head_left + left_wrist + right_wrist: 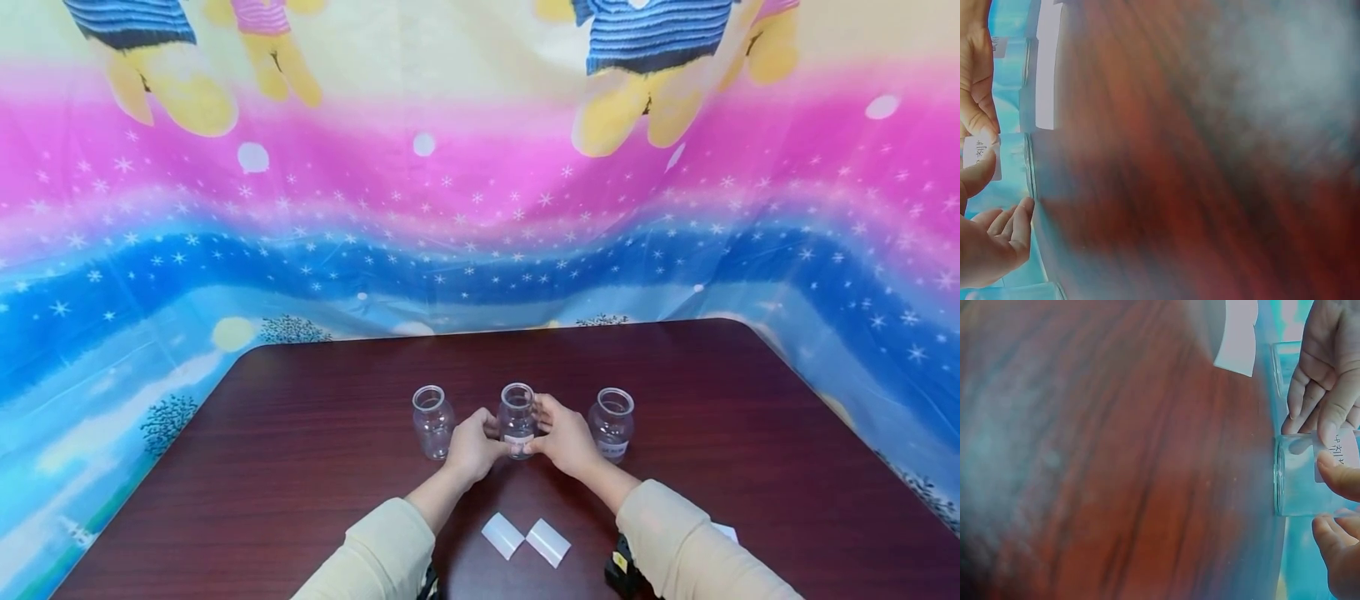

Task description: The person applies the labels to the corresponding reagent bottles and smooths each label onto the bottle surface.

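In the head view, a small clear glass jar (517, 402) stands upright between my two hands, in the middle of a row of three. A white label (974, 156) with dark handwriting is on the lower part of its side. My left hand (476, 446) holds the jar from the left, its thumb on the label and its other fingers along the glass. From the other side my right hand (566, 437) holds it too, thumb at the label's opposite edge. The right wrist view shows both thumbs on the label (1337, 450).
An unlabelled glass jar (432, 421) stands at left; a labelled one (612, 421) is by my right hand. Two white label pieces (502, 535) (548, 542) lie on the dark red table (337, 400) nearer me. A patterned cloth (465, 208) hangs behind.
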{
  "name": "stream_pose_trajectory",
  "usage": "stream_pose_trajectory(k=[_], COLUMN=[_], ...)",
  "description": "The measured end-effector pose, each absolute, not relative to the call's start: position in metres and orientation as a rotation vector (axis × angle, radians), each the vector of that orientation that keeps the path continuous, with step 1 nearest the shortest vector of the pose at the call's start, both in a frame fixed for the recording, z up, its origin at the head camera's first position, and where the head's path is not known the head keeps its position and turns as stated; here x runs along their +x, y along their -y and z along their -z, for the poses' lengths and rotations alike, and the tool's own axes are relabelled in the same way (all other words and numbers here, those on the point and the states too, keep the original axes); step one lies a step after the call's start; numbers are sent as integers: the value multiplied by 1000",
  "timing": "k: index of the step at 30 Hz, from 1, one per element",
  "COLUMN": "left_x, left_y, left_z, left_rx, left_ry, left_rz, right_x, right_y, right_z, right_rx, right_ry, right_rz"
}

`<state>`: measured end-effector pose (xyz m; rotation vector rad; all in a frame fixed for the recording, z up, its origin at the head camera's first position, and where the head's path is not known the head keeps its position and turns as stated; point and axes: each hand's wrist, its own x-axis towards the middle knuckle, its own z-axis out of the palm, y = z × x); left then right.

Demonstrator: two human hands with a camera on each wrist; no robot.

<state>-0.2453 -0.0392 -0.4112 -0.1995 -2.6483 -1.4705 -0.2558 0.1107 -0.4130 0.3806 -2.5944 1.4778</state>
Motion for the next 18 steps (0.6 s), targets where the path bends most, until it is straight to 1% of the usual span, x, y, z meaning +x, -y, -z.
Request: stream_pose_trajectory(k=[5,12,18], left_x=[-246,-249,-251], left_y=[40,44,46], left_z=[411,413,411], left_rx=[-185,-154,-173], left_ry=[2641,2599,2615], left_rz=[1487,1766,1822], right_x=[-257,-257,-257], right_y=[-111,-112,-112], right_z=[414,411,411], right_rx=[390,400,415], right_ry=[2577,2578,2589], right_rz=[-1497,-1500,-1492])
